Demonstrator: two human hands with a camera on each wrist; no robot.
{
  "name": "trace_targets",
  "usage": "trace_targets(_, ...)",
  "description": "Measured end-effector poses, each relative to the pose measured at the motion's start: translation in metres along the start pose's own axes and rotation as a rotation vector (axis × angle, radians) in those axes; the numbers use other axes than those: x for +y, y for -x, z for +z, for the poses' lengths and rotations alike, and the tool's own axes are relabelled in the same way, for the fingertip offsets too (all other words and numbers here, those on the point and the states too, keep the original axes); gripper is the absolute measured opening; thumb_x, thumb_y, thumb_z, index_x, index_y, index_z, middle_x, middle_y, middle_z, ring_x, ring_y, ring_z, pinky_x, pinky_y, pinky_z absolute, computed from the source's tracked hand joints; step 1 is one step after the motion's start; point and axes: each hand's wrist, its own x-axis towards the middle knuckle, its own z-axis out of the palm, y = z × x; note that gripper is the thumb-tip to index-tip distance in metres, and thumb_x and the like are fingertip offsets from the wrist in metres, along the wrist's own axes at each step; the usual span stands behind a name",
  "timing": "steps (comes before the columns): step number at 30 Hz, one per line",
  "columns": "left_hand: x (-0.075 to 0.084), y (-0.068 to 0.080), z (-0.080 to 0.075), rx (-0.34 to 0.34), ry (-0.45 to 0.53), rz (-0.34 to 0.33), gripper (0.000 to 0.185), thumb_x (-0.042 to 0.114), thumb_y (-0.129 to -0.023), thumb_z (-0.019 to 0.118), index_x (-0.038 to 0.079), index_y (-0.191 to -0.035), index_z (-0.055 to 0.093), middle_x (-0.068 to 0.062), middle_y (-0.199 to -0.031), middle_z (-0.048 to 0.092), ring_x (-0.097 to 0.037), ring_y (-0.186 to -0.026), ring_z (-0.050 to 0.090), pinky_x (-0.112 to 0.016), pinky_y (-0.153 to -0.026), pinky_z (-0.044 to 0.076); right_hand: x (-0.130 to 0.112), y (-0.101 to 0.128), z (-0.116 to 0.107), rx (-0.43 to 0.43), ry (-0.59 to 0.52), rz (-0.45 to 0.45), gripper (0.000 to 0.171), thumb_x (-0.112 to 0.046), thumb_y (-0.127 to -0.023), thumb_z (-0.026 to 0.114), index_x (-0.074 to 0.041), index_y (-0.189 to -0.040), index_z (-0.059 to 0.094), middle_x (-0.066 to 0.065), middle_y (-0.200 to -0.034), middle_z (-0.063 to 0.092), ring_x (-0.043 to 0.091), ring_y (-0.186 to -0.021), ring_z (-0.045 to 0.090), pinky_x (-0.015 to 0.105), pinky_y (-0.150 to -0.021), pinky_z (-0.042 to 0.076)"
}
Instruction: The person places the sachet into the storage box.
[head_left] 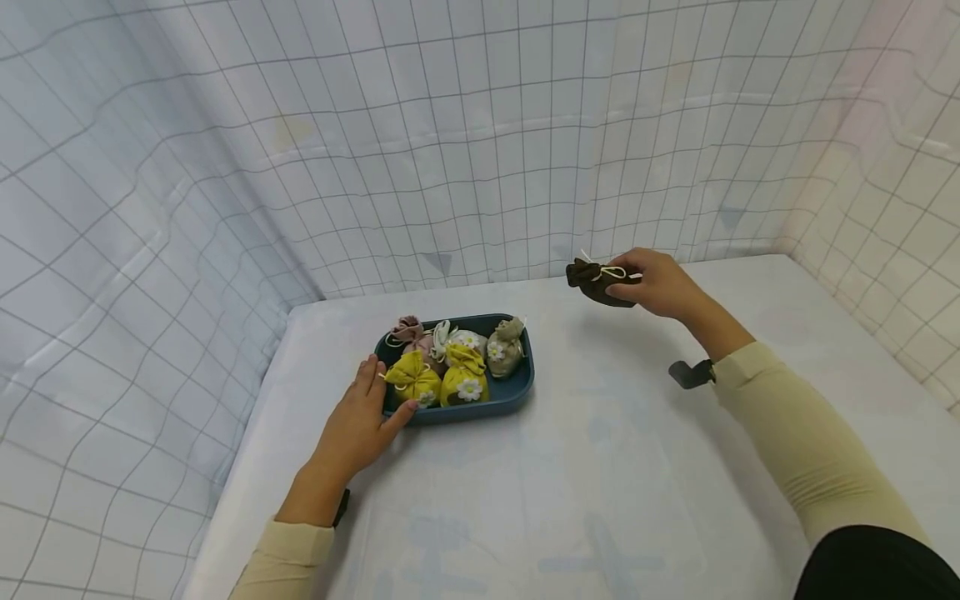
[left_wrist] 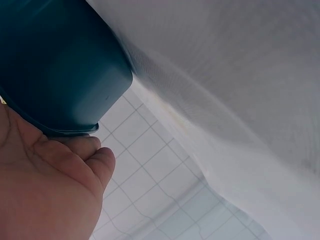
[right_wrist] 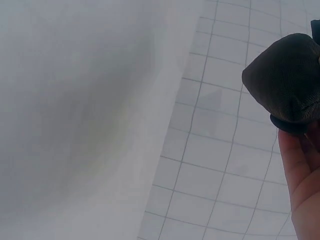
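Observation:
My right hand [head_left: 651, 283] holds a dark brown drawstring pouch [head_left: 597, 287] with a pale cord, raised over the back right of the table. In the right wrist view, the pouch's rounded bottom [right_wrist: 282, 80] shows above the fingers [right_wrist: 295, 165]. My left hand [head_left: 362, 425] rests along the left rim of a blue tub [head_left: 517, 398], fingers extended and thumb over the front edge. The left wrist view shows the tub's outer wall [left_wrist: 65, 65] above that hand. Inside sit a yellow pouch [head_left: 465, 379], a second yellow pouch [head_left: 414, 379], a pink one [head_left: 408, 330], a white one [head_left: 467, 339] and a grey-green one [head_left: 506, 348].
A white cloth covers the table [head_left: 525, 500]. White grid-patterned curtains [head_left: 465, 167] hang behind it and along both sides. A dark rounded object [head_left: 870, 567] juts into the lower right corner of the head view.

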Motion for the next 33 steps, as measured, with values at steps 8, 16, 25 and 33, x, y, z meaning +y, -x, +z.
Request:
trace_targets(8,-0.001,-0.001,0.0,0.0,-0.008,-0.003,0.092,0.059,-0.099,0.047,-0.011,-0.153,0.022,-0.027,-0.161,0.012,-0.043,-0.147,0.016,-0.057,-0.113,0.026,-0.02,-0.006,0.007,-0.041,0.018,-0.078,0.03,-0.014,-0.087,0.075,-0.005,-0.115,0.068,0.008,-0.111,0.066,0.026,-0.103,0.061,0.045,-0.085,0.049)
trace_targets(16,-0.002,-0.001,0.001,-0.002,-0.01,-0.004,0.092,0.06,-0.099,0.047,-0.011,-0.153,0.021,-0.027,-0.161,0.011,-0.042,-0.147,0.015,-0.057,-0.113,0.026,-0.047,-0.011,0.013,-0.102,0.056,-0.169,0.03,-0.015,-0.086,0.076,-0.009,-0.114,0.069,0.003,-0.105,0.066,0.021,-0.094,0.059,0.042,-0.08,0.05)
trace_targets(25,-0.002,0.0,0.003,0.0,-0.006,-0.004,0.092,0.06,-0.099,0.047,-0.011,-0.153,0.022,-0.027,-0.161,0.011,-0.042,-0.148,0.015,-0.057,-0.114,0.026,-0.068,-0.017,0.027,-0.163,0.041,-0.255,0.031,-0.016,-0.084,0.077,-0.009,-0.114,0.07,0.0,-0.101,0.065,0.02,-0.09,0.058,0.039,-0.078,0.05)
trace_targets(33,-0.002,0.0,0.002,0.012,-0.008,0.007,0.093,0.061,-0.099,0.047,-0.012,-0.152,0.023,-0.028,-0.161,0.012,-0.042,-0.148,0.015,-0.057,-0.114,0.025,-0.075,-0.021,0.042,-0.272,0.006,-0.345,0.027,-0.014,-0.086,0.075,-0.013,-0.112,0.071,-0.004,-0.105,0.064,0.017,-0.095,0.058,0.045,-0.085,0.053)
